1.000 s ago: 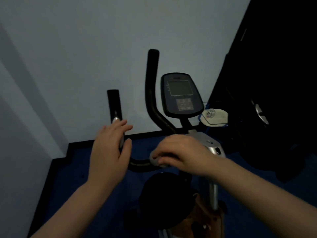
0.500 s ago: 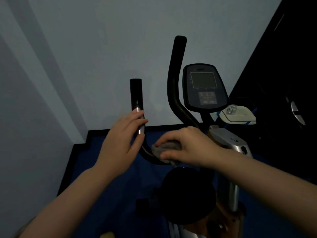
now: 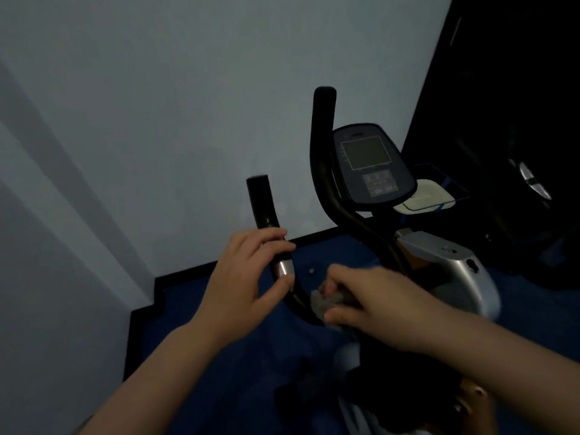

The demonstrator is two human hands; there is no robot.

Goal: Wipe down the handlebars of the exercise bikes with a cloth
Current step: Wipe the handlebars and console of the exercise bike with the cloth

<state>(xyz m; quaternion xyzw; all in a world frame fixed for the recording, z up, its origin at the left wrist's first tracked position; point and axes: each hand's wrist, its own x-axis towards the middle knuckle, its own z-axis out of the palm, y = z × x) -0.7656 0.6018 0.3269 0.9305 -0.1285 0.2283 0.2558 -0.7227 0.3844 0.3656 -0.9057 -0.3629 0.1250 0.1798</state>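
Observation:
An exercise bike stands in a dim corner, with a black left handlebar (image 3: 262, 200) and a taller right handlebar (image 3: 323, 136) rising beside its console (image 3: 370, 164). My left hand (image 3: 248, 277) wraps loosely around the left handlebar at its silver sensor band, fingers above and thumb below. My right hand (image 3: 373, 302) grips a small grey cloth (image 3: 326, 304) and presses it against the lower curve of the left handlebar, just right of my left hand. Most of the cloth is hidden under my fingers.
The bike's silver frame cover (image 3: 452, 259) and dark seat (image 3: 392, 387) lie below my right arm. A pale wall (image 3: 157, 120) closes in left and behind. Blue floor (image 3: 194, 324) with black skirting runs underneath. A white tray (image 3: 430, 196) and dark equipment (image 3: 518, 152) stand at the right.
The view swung so the bike sits further right. My left hand slid a little down the handlebar onto the silver band. My right hand stayed on the lower curve with the cloth.

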